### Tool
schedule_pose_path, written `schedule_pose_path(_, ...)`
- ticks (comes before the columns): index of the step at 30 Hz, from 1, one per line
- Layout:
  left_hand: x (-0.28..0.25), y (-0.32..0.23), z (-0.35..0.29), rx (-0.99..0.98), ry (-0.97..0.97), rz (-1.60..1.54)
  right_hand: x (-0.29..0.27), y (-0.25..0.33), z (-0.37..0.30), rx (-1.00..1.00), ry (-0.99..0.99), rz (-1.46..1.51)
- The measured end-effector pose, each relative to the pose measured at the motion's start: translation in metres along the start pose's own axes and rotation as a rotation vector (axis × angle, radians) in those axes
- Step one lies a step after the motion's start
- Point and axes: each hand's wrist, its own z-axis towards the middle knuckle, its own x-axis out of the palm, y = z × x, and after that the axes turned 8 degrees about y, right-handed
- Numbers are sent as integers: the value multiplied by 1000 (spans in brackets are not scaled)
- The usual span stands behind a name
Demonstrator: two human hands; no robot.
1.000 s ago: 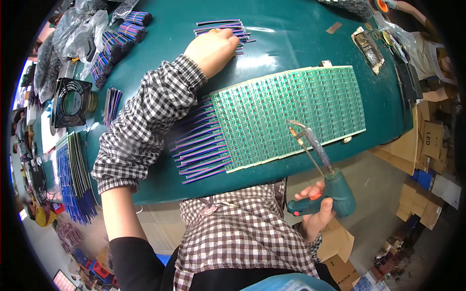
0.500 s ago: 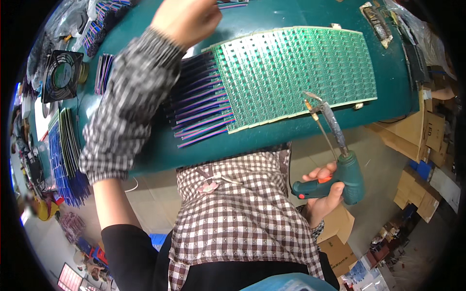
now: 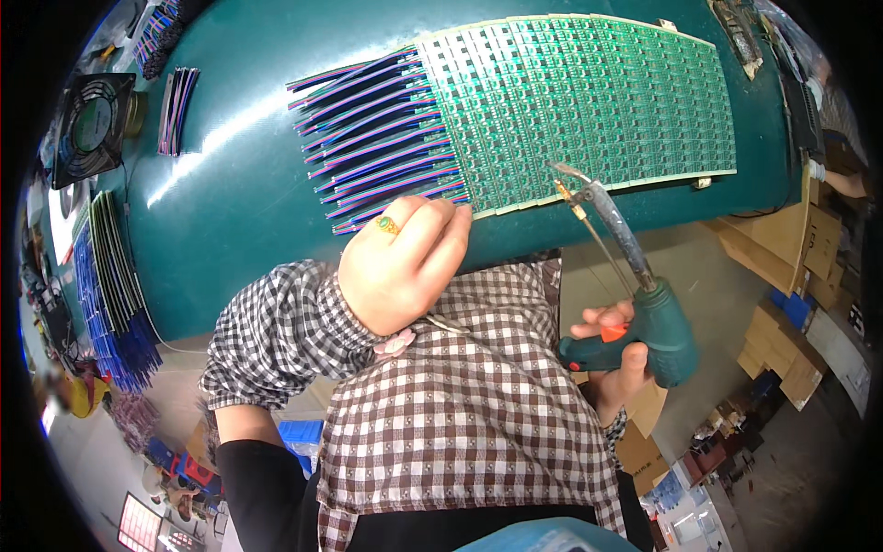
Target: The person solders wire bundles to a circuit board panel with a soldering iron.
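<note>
A green soldering gun (image 3: 670,336) is gripped in my right hand (image 3: 614,373), beyond the table's near edge. Its bent metal tip and a thin feed tube (image 3: 579,210) reach up over the near side of a broad sheet of green circuit boards (image 3: 589,110). Blue, pink and black ribbon wires (image 3: 386,152) stick out from the sheet's left side. My left hand (image 3: 405,262), with a ring on one finger, is closed at the sheet's near left corner, by the nearest wires. Its fingertips hide whatever is between them.
The green table (image 3: 221,239) carries a small bundle of ribbon wires (image 3: 177,110) and a black fan (image 3: 95,129) at left. Wired board strips (image 3: 115,285) stand at the left edge. A worn metal piece (image 3: 739,37) lies far right. Cardboard boxes (image 3: 782,359) sit beyond, right.
My left hand has come down from the far side of the table to the near left corner of the boards. My right hand still holds the soldering gun, its tip slightly farther left.
</note>
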Motion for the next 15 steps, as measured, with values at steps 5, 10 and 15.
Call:
schedule_pose_path(5,10,1,-2,-26,-47,-14,15,10,-7,146,-52,-167)
schedule_pose_path(10,13,-2,-1,-36,-89,-25,15,9,-12,184,59,-180)
schedule_pose_path(15,12,-3,1,-46,-93,-51,4,16,-12,268,129,-259)
